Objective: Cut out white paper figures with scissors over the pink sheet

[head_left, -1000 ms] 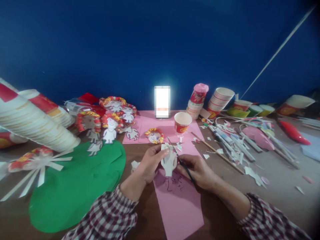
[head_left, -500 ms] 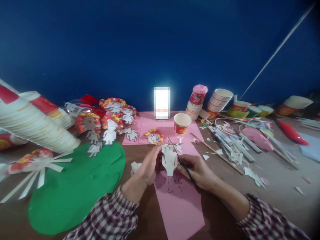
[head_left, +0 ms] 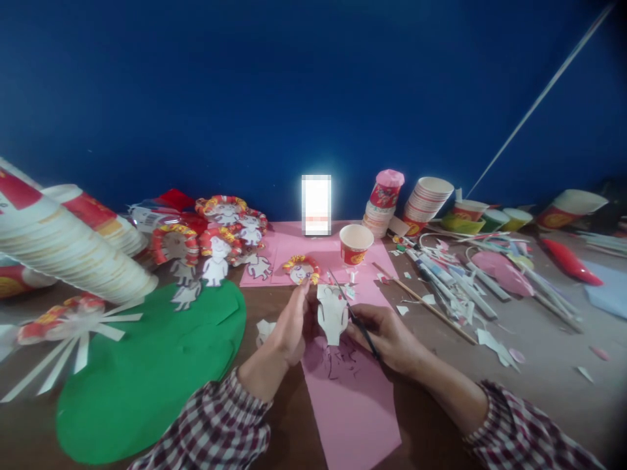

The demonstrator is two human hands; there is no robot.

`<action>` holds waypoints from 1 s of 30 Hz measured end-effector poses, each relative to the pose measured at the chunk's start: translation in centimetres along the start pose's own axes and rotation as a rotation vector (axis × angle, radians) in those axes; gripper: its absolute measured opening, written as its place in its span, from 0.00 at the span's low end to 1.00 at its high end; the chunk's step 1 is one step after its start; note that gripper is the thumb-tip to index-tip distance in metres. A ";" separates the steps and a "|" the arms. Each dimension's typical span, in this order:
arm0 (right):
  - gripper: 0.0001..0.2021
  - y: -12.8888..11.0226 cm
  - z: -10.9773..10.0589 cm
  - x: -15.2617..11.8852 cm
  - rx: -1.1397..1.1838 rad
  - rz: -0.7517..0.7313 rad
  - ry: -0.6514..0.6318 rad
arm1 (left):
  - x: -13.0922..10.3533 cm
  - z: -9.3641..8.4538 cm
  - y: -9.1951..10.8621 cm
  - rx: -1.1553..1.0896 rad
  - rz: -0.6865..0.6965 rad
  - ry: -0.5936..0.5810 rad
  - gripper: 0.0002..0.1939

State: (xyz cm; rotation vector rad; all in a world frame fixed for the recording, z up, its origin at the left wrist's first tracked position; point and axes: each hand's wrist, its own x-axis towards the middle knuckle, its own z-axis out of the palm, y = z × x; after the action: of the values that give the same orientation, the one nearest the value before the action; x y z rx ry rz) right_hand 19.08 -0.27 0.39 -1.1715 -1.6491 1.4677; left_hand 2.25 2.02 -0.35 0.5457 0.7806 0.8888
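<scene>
Near the middle, a white paper cutout point(head_left: 333, 314) with drawn lines is held at its left edge by my left hand point(head_left: 292, 326), whose fingers point up and away. My right hand point(head_left: 386, 333) is closed on black-handled scissors point(head_left: 363, 331), their blades pointing up and left behind the cutout's right edge. Below the cutout lies a pink paper strip point(head_left: 350, 405) with dark scribbles. Just beyond my left fingertips is a red-and-yellow ring point(head_left: 295, 264) with a drawn face. A paper cup point(head_left: 356, 245) stands on the pink sheet behind.
Green paper point(head_left: 161, 365) lies at left, beside leaning stacked cups point(head_left: 73, 241) and several ringed paper figures point(head_left: 215, 261). At right are markers point(head_left: 438, 281), a wooden stick point(head_left: 431, 310), a red tube point(head_left: 571, 261) and paper scraps. More stacked cups point(head_left: 426, 199) stand at the back.
The view has shifted very slightly. Both hands, the cutout and the scissors keep nearly the same position.
</scene>
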 end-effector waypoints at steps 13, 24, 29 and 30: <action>0.09 0.6 0.0 0.1 0.014 -0.033 -0.009 | -0.4 0.5 0.1 0.237 0.147 0.031 0.10; 0.11 0.1 0.1 0.1 0.009 -0.017 -0.016 | -0.3 0.4 0.2 0.259 0.151 0.046 0.09; 0.10 0.3 0.0 0.1 0.013 -0.023 -0.018 | -0.3 0.5 0.2 0.258 0.159 0.039 0.08; 0.10 0.3 0.0 0.1 0.014 -0.025 -0.017 | -0.3 0.5 0.2 0.257 0.160 0.038 0.08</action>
State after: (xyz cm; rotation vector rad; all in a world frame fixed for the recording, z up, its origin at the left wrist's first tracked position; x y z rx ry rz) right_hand 19.06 -0.22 0.11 -1.1301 -1.6564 1.4754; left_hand 2.43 1.82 0.24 0.8284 0.9015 0.9534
